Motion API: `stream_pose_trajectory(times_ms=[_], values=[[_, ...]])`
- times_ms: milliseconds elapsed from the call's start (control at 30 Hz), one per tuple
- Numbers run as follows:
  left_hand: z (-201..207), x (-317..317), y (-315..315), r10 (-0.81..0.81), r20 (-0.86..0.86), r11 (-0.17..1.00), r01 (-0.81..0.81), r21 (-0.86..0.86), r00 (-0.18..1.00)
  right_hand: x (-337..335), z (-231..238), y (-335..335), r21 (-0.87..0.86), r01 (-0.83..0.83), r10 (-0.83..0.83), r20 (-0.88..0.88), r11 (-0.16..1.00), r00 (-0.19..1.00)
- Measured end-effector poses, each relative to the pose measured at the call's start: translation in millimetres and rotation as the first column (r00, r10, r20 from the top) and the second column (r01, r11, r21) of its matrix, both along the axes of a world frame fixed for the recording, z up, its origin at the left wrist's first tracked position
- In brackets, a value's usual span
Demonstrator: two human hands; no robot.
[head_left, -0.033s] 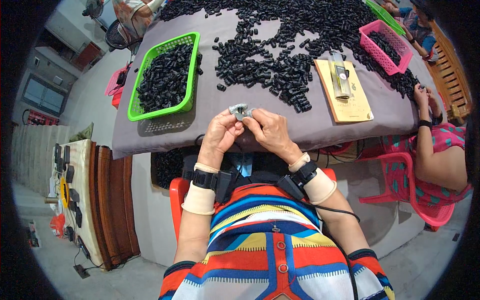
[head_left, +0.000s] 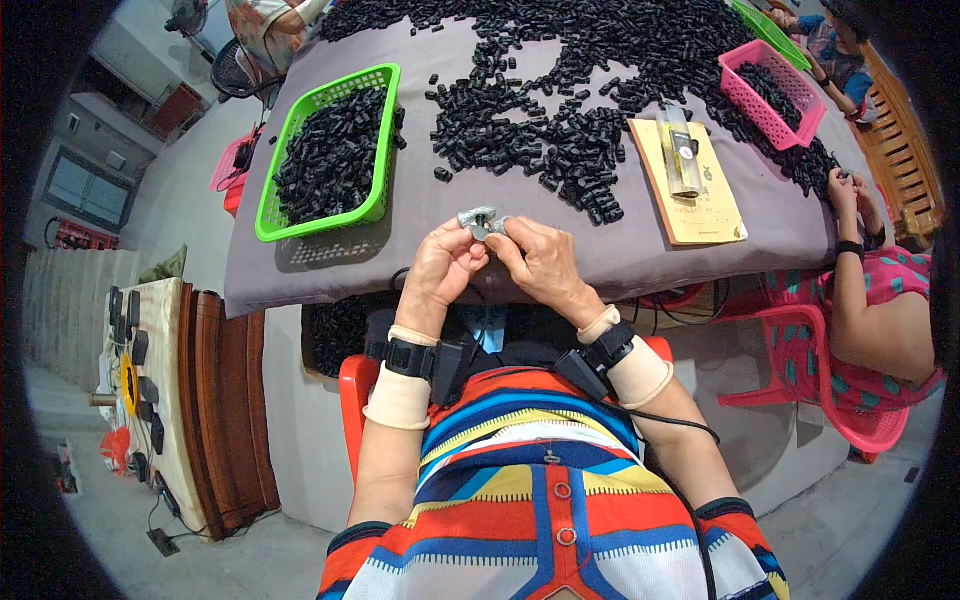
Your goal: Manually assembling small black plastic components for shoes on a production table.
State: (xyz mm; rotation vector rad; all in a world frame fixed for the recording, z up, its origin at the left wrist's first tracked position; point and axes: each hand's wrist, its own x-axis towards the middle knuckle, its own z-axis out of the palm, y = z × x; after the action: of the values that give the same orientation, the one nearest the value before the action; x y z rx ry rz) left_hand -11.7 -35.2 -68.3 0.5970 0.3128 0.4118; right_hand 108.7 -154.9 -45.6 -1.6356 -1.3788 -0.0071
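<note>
A small grey and dark piece (head_left: pixel 481 226) is held up over the near part of the grey cloth (head_left: pixel 600 262), right between the two hands. Its exact shape cannot be made out. It is likely light and hard, maybe a bit slippery, and not easily broken. It is best pinched by its sides. It is gripped in a narrow pinch by the left hand (head_left: pixel 441 262) and also by the right hand (head_left: pixel 545 262), with fingers bent.

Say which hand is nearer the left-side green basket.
Left. The left hand is just right of the green basket, toward the person; the right hand is farther right.
</note>
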Motion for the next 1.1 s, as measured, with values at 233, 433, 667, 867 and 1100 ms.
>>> stream_pose_trajectory(times_ms=[233,433,667,867,1100], values=[[-1.5,-0.5,1.1,0.007,-0.020,1.000,-0.007,-0.001,1.000,-1.1,0.0,-0.2,0.015,0.007,-0.007,0.003,1.000,1.000],[-3.3,-0.5,2.7,-0.012,-0.002,1.000,0.012,-0.006,1.000,-0.8,-1.6,2.4,-0.021,0.021,-0.021,0.014,1.000,1.000],[0.6,0.4,2.6,-0.022,0.000,0.999,0.022,-0.029,1.000,0.9,-1.5,0.9,-0.002,0.008,-0.008,0.010,1.000,1.000],[2.5,-2.0,0.5,-0.020,0.007,0.999,0.020,-0.029,1.000,-1.8,-0.7,0.7,0.005,0.010,-0.010,0.001,1.000,1.000],[4.0,-0.2,-0.6,-0.015,-0.008,1.000,0.015,-0.024,1.000,-1.0,-0.6,1.4,-0.016,0.015,-0.015,0.007,1.000,1.000]])
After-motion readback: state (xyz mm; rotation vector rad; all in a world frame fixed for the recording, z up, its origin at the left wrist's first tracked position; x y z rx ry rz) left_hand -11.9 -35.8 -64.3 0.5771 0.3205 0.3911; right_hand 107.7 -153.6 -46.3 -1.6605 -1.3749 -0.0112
